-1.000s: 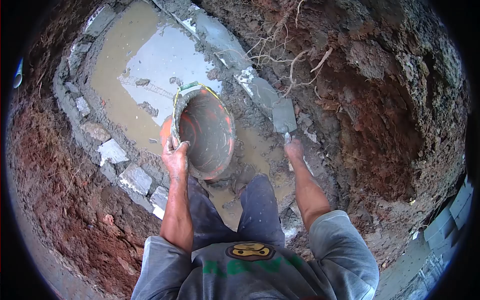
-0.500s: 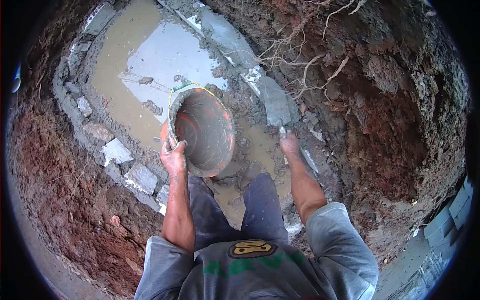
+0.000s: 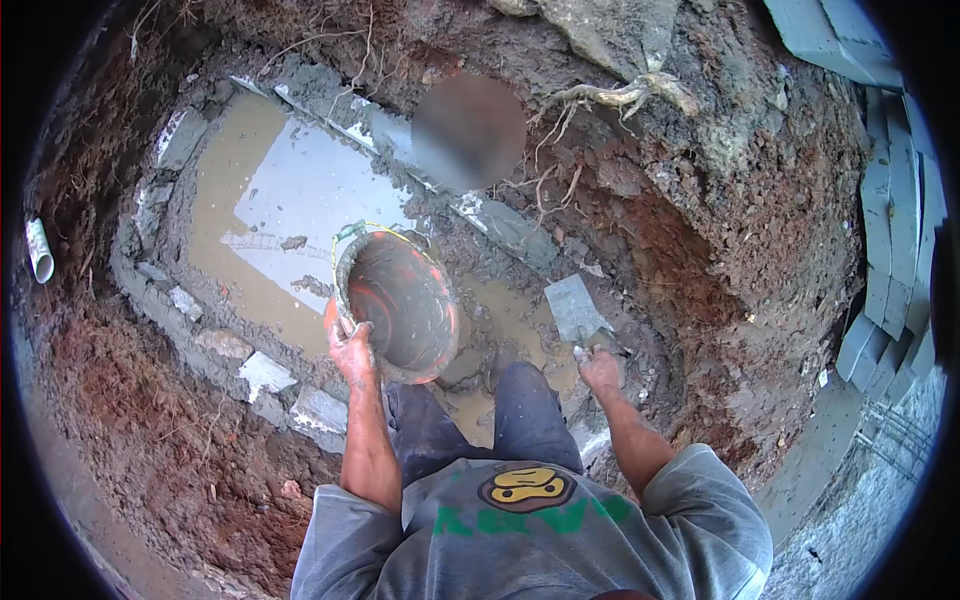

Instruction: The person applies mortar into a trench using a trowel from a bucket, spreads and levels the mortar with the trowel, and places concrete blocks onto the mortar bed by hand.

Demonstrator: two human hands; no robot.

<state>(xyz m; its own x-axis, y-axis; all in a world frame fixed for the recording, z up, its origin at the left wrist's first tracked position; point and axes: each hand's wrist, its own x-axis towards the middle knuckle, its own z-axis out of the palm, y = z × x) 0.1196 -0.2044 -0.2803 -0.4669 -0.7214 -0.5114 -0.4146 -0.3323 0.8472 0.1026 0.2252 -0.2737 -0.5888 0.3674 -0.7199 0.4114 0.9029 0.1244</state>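
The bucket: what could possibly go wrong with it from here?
The left hand alone grips the tilted, smeared bucket at one side, so it might slip or twist. Muddy water lies beside it, so dropping it could cause a splash. The legs are close to this water, so the footing may be slippery.

The head camera looks forward and down over the bucket (image 3: pixel 398 304).

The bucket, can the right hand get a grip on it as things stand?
Probably not freely: the right hand holds a trowel, though the gap to the bucket looks unobstructed.
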